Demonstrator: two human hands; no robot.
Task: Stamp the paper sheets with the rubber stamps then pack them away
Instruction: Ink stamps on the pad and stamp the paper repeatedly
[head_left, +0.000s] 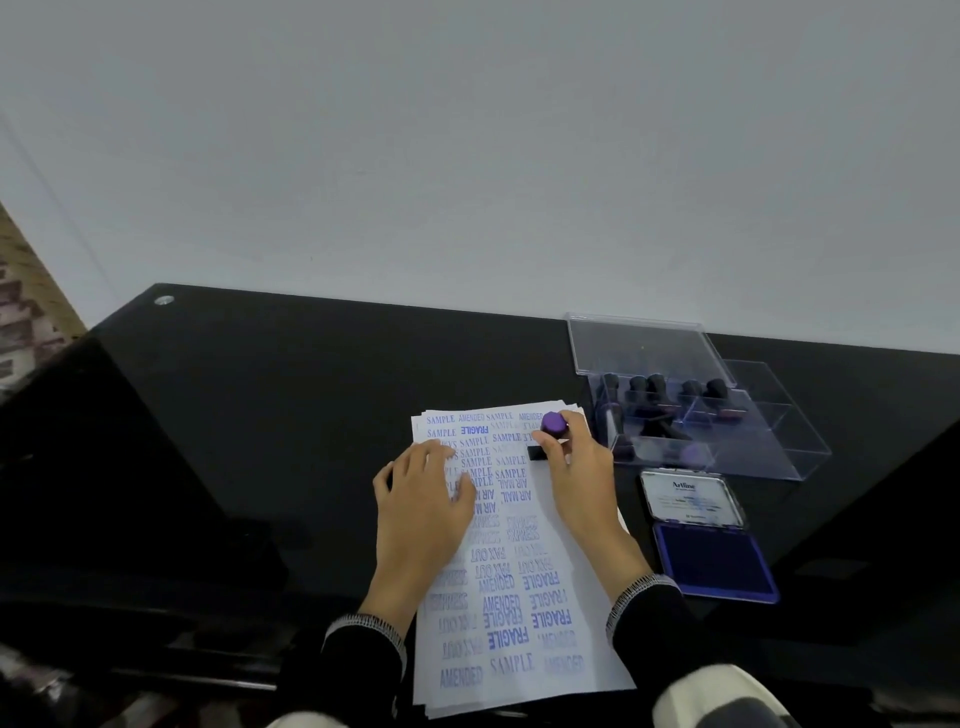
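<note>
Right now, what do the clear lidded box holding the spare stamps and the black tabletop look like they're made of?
Clear lidded box: probably rigid transparent plastic, glossy; the dark-handled stamps show through its walls and raised lid. Black tabletop: smooth and glossy, possibly glass or lacquered board; it shows faint reflections, so I can't say which.

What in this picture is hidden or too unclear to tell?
Head view only:
- Stamp face: pressed to the paper, under the right hand.
- Prints under the left hand: covered.
- Ink pad lid's small print: too small.
- Stamps in the clear box: dark, blurred.
</note>
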